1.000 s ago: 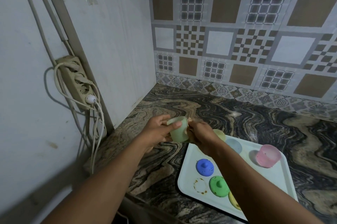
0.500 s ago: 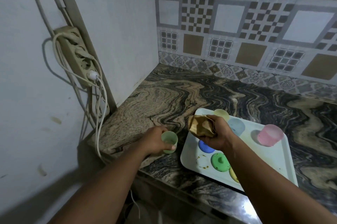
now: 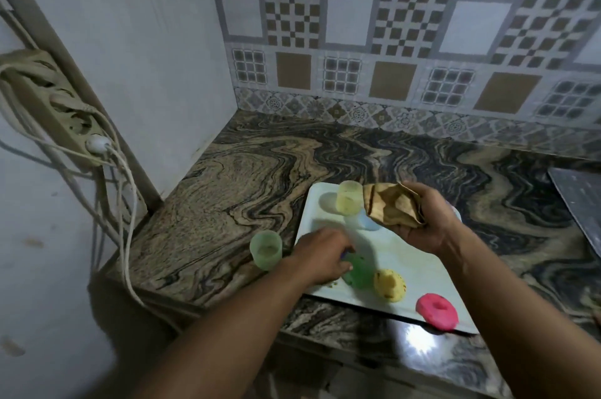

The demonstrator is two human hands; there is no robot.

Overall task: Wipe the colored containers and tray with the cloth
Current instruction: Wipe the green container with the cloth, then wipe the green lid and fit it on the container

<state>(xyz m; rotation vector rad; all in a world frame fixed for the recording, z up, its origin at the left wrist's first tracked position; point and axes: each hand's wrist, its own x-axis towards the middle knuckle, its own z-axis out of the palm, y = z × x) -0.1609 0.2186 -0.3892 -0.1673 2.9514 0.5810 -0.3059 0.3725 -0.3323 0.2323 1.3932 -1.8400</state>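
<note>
A white tray point(image 3: 383, 255) lies on the marbled counter near its front edge. My right hand point(image 3: 429, 223) grips a crumpled brown cloth point(image 3: 390, 206) above the tray's far side. My left hand point(image 3: 320, 255) reaches onto the tray's left part, its fingers curled on a blurred green lid point(image 3: 359, 271). A pale green cup point(image 3: 266, 249) stands upright on the counter just left of the tray. On the tray are a yellow cup point(image 3: 349, 197), a pale blue cup point(image 3: 367, 219), a yellow lid point(image 3: 389, 285) and a pink lid point(image 3: 437, 311).
A power strip point(image 3: 65, 115) with white cables hangs on the left wall, the cables trailing down past the counter's left corner. A grey slab point(image 3: 582, 200) juts in at the right edge. The tiled wall closes the back of the counter.
My left hand set the green cup on the counter, let it go and moved right onto the tray's green lid. My right hand lifted the cloth towards the tray's far side.
</note>
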